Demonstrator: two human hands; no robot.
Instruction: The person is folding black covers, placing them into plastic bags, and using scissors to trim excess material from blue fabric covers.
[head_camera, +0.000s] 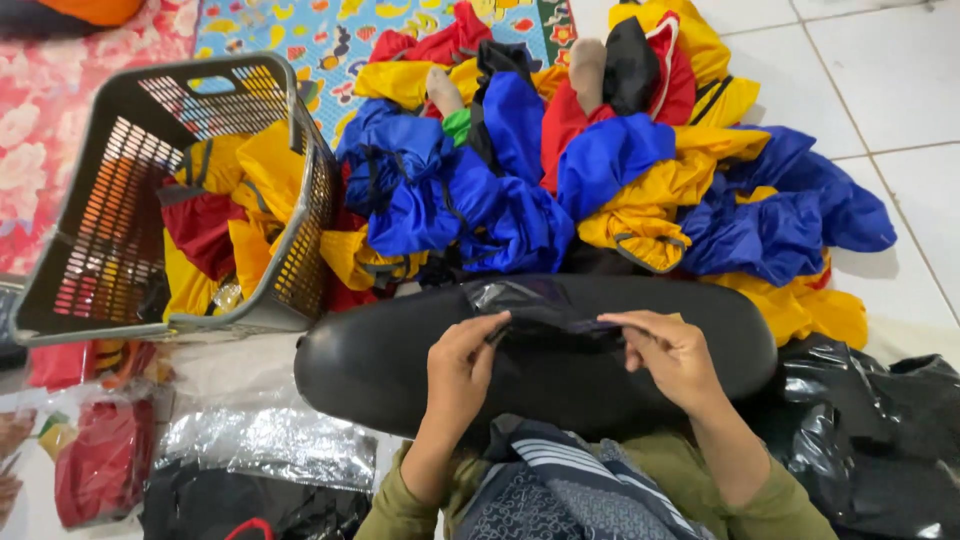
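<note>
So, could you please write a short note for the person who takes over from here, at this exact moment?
Left hand: fingers pinch the left edge of a black folded piece.
Right hand: fingers pinch its right edge.
The piece is held over a long black cushion-like form across the lap.
Pile of blue, yellow and red garments lies on the floor just beyond.
Grey basket, tipped on its side at the left, holds more yellow and red ones.
Packed items in clear bags lie at lower left; black plastic bag at right.
Done: some items bagged. Left: the large pile.
</note>
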